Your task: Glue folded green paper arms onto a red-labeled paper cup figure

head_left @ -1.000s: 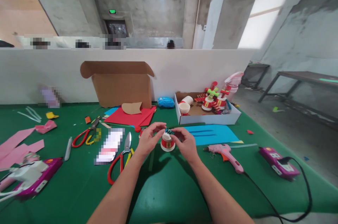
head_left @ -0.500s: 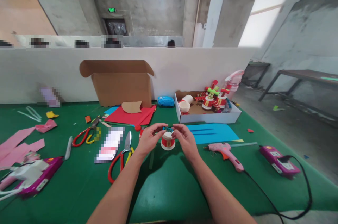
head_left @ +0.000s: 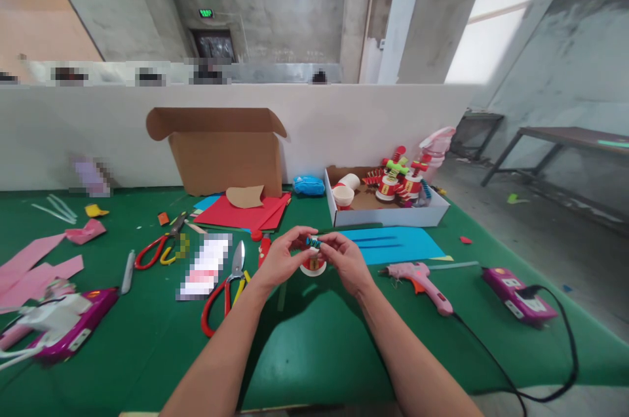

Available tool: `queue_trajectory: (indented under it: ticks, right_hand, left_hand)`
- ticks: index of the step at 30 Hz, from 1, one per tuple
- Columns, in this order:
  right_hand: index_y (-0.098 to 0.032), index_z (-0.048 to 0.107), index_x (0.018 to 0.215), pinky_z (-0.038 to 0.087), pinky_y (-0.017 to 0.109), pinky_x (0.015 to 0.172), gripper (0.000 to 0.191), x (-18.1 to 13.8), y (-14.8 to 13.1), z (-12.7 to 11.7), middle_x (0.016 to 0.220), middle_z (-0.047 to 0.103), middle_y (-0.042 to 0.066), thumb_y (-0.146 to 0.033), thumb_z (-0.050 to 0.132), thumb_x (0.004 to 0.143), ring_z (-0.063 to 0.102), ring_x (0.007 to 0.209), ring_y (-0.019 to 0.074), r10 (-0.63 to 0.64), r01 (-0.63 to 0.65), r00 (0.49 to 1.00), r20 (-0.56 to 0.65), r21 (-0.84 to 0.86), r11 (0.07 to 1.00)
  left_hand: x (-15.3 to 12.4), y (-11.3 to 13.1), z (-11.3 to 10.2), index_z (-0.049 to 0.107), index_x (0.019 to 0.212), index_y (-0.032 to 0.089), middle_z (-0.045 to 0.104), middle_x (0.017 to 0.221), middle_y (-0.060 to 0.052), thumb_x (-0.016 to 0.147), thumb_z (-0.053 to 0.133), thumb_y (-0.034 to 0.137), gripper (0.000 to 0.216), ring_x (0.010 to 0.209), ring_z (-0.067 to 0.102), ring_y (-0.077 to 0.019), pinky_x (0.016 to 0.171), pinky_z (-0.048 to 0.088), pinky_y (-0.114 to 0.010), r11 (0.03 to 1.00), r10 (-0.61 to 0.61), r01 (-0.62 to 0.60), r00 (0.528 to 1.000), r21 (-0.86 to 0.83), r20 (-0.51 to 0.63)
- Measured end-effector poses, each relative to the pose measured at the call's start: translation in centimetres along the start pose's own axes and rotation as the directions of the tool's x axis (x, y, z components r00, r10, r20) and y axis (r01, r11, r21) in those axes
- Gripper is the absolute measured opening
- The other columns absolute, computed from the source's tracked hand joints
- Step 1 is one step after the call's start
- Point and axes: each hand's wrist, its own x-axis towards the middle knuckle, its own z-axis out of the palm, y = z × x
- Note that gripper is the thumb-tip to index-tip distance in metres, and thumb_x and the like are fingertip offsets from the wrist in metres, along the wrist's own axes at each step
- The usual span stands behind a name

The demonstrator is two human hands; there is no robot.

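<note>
- Two hands meet over the middle of the tabletop [head_left: 314, 351], about halfway between its near and far edges.
- Your left hand [head_left: 281, 261]: thumb and forefinger are pinched on the left end of the folded strip [head_left: 313, 243], a small blue-green zigzag of paper.
- Your right hand [head_left: 345, 261]: its fingers [head_left: 328, 245] are pinched on the strip's right end.
- The strip sits right on top of the paper cup [head_left: 313, 265], a red-and-white cup standing mouth down between your palms.
- I cannot tell whether the cup rests on the tabletop or hangs just above it; your hands hide its sides.
- Red-handled scissors [head_left: 223, 296] lie just left of your left wrist, blades pointing toward the far edge.
- A pink glue gun [head_left: 417, 278] lies to the right of your right hand, its cord running to the near right corner.
- A blue sheet [head_left: 393, 243] lies flat beyond the glue gun.
- A white box [head_left: 388, 215] stands behind the sheet near the far edge, holding finished cup figures.
</note>
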Motion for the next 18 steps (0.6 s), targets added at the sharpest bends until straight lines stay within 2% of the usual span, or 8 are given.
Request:
queue_trajectory:
  ticks: [3, 7, 12, 15, 18]
  right_hand:
    - [-0.018, 0.067, 0.078, 0.048, 0.023, 0.061, 0.034, -0.06, 0.14, 0.13, 0.067, 0.068, -0.002, -0.039, 0.085, 0.058, 0.059, 0.057, 0.0091, 0.014, -0.015, 1.000, 0.013, 0.064, 0.998]
    - [-0.018, 0.065, 0.079, 0.047, 0.020, 0.060, 0.037, -0.19, 0.35, 0.20, 0.064, 0.066, -0.003, -0.039, 0.087, 0.057, 0.057, 0.054, 0.0069, 0.083, -0.092, 0.995, 0.061, 0.157, 0.983]
    - [-0.019, 0.062, 0.090, 0.046, 0.021, 0.058, 0.039, -0.35, 0.42, 0.29, 0.058, 0.062, -0.005, -0.040, 0.083, 0.064, 0.056, 0.052, 0.0077, 0.121, -0.140, 0.984, 0.131, 0.148, 0.979]
    - [-0.020, 0.060, 0.099, 0.045, 0.022, 0.054, 0.041, -0.26, 0.34, 0.18, 0.060, 0.061, -0.005, -0.045, 0.076, 0.070, 0.055, 0.050, 0.0090, 0.059, -0.064, 0.995, 0.086, 0.046, 0.997]
    - [-0.021, 0.060, 0.098, 0.045, 0.024, 0.052, 0.033, 0.03, 0.21, -0.30, 0.070, 0.065, 0.000, -0.049, 0.062, 0.081, 0.056, 0.053, 0.0115, -0.161, 0.146, 0.986, -0.043, -0.241, 0.960]
  left_hand:
    - [0.04, -0.10, 0.16, 0.065, 0.103, 0.019, 0.067, 0.099, -0.005, 0.074, 0.067, 0.028, 0.030, 0.086, 0.062, -0.0170, 0.079, 0.051, -0.030, 0.999, -0.020, 0.021, 0.999, -0.034, 0.031]
    - [0.16, -0.26, 0.16, 0.067, 0.096, 0.018, 0.065, 0.091, -0.004, 0.074, 0.067, 0.027, 0.024, 0.082, 0.061, -0.0168, 0.075, 0.050, -0.029, 0.999, -0.009, 0.010, 1.000, -0.048, 0.029]
    - [0.05, 0.24, 0.17, 0.071, 0.090, 0.020, 0.061, 0.087, -0.004, 0.074, 0.069, 0.027, 0.018, 0.084, 0.059, -0.0169, 0.073, 0.048, -0.027, 0.998, 0.055, -0.054, 0.997, -0.012, 0.048]
    - [0.10, 0.35, 0.06, 0.071, 0.087, 0.019, 0.062, 0.087, -0.004, 0.074, 0.069, 0.028, 0.016, 0.084, 0.059, -0.0170, 0.072, 0.048, -0.026, 0.998, 0.065, -0.065, 0.998, -0.016, 0.000]
    - [0.40, -0.07, -0.38, 0.069, 0.088, 0.018, 0.065, 0.087, -0.003, 0.074, 0.067, 0.031, 0.019, 0.078, 0.059, -0.0155, 0.070, 0.048, -0.026, 1.000, -0.001, -0.003, 0.989, -0.025, -0.150]
